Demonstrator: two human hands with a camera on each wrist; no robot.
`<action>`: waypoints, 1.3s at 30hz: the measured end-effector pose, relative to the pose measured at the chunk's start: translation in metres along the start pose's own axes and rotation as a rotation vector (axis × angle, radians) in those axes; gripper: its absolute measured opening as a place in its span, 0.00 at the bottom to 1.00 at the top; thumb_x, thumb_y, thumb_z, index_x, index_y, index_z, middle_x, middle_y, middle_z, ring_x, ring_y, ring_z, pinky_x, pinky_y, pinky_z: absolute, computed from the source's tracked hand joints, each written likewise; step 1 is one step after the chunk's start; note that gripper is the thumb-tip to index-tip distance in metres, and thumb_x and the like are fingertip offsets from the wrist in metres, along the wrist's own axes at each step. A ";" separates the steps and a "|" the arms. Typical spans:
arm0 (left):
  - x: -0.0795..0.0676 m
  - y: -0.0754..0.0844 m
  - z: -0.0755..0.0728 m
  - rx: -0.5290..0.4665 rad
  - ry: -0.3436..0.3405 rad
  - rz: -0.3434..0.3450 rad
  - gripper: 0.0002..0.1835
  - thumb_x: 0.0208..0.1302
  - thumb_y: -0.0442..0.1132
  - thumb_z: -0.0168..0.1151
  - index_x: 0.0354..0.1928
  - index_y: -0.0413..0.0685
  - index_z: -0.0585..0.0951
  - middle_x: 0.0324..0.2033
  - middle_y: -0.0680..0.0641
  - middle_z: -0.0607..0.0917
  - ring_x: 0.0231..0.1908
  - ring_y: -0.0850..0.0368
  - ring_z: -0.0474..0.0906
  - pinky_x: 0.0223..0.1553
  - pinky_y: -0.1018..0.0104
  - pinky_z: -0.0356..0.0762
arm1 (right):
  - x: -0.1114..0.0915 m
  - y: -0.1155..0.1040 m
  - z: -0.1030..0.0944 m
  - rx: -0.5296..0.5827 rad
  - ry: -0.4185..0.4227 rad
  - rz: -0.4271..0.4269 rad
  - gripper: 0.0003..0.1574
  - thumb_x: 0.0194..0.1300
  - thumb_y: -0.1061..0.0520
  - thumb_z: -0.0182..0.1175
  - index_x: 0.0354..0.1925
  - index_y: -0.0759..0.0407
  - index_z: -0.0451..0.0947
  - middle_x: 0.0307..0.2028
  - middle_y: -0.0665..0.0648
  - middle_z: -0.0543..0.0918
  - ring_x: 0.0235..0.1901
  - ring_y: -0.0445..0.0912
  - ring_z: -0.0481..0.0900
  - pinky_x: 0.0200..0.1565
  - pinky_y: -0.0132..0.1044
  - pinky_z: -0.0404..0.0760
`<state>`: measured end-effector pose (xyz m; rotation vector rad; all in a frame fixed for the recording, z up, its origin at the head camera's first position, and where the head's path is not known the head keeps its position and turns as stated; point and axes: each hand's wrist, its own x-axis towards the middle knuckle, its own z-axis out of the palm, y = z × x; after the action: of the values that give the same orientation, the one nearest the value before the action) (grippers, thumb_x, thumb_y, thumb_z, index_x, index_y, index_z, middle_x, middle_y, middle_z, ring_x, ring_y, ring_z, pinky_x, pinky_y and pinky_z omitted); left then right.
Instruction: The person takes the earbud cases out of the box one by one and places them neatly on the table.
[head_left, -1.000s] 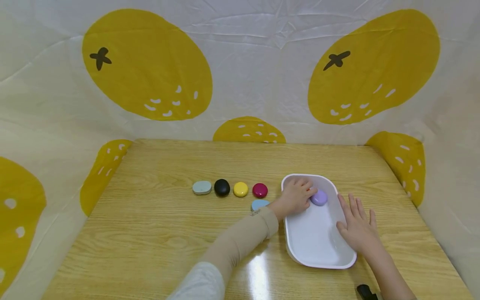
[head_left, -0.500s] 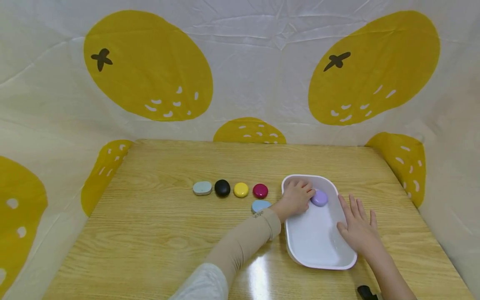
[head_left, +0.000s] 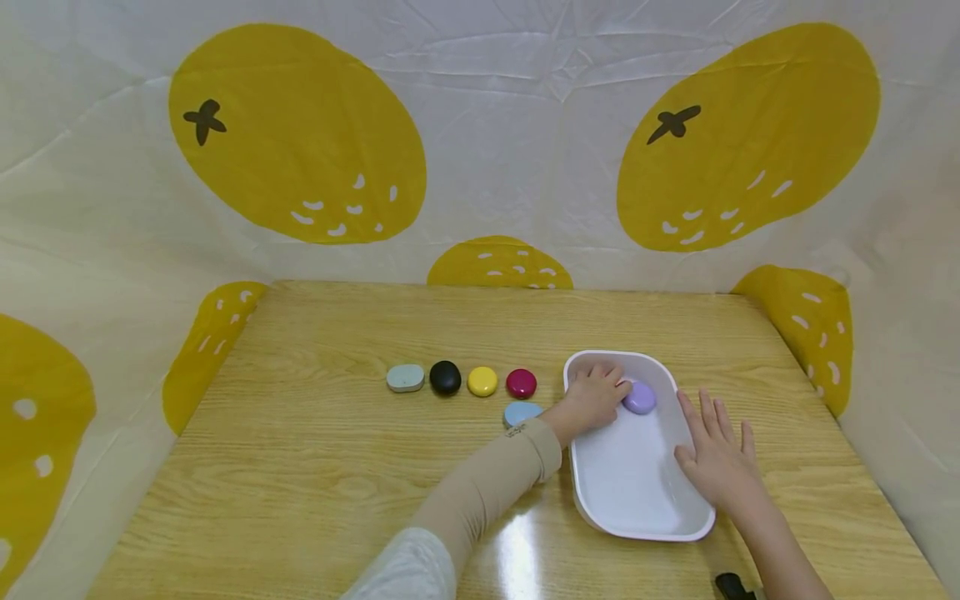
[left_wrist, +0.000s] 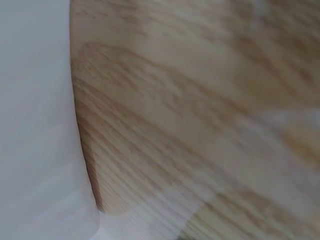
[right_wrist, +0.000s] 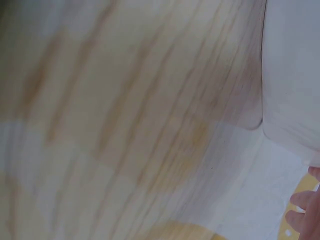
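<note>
In the head view my left hand (head_left: 596,398) reaches over the left rim into a white plastic tub (head_left: 637,492), fingers bent down near its far left corner. What lies under those fingers is hidden. A smooth purple stone-like piece (head_left: 640,397) sits on the tub floor just right of the fingertips. My right hand (head_left: 716,462), fingers straight and spread, rests against the tub's right outer side. Its fingertips (right_wrist: 296,216) show low in the right wrist view, beside the pale tub wall (right_wrist: 295,70). The left wrist view shows tub wall (left_wrist: 40,120), no fingers.
Left of the tub, a row holds a grey-green oblong piece (head_left: 406,378), a black one (head_left: 446,378), a yellow one (head_left: 482,382) and a crimson one (head_left: 521,383). A light blue piece (head_left: 521,413) lies by my left wrist. A black object (head_left: 731,586) is at the front edge.
Both hands and the tub stay in nearly the same place. The left forearm has shifted slightly to the right; the whole view has drifted very slightly.
</note>
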<state>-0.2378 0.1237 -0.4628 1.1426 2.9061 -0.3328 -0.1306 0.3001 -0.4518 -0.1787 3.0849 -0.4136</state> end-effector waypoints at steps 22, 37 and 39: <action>-0.020 -0.025 -0.026 -0.088 0.288 0.049 0.26 0.59 0.61 0.52 0.57 0.62 0.66 0.49 0.54 0.67 0.46 0.57 0.68 0.43 0.62 0.70 | 0.001 0.001 0.000 -0.007 -0.026 0.014 0.48 0.64 0.53 0.47 0.71 0.50 0.31 0.69 0.67 0.31 0.67 0.65 0.30 0.57 0.67 0.26; -0.086 -0.071 -0.023 -0.060 0.338 0.068 0.23 0.60 0.55 0.52 0.55 0.57 0.67 0.49 0.51 0.69 0.42 0.55 0.68 0.41 0.61 0.69 | 0.000 -0.002 -0.001 0.008 -0.022 0.006 0.47 0.64 0.54 0.47 0.71 0.51 0.31 0.69 0.67 0.30 0.67 0.63 0.28 0.57 0.66 0.23; -0.095 -0.076 -0.017 -0.037 0.363 0.062 0.23 0.59 0.56 0.53 0.54 0.57 0.68 0.49 0.51 0.69 0.42 0.55 0.69 0.40 0.60 0.70 | 0.000 -0.002 -0.001 0.009 -0.023 0.007 0.47 0.64 0.54 0.46 0.71 0.51 0.31 0.69 0.66 0.30 0.67 0.64 0.29 0.57 0.65 0.23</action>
<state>-0.2177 0.0088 -0.4241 1.4184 3.1506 -0.0741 -0.1305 0.2987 -0.4500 -0.1716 3.0595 -0.4226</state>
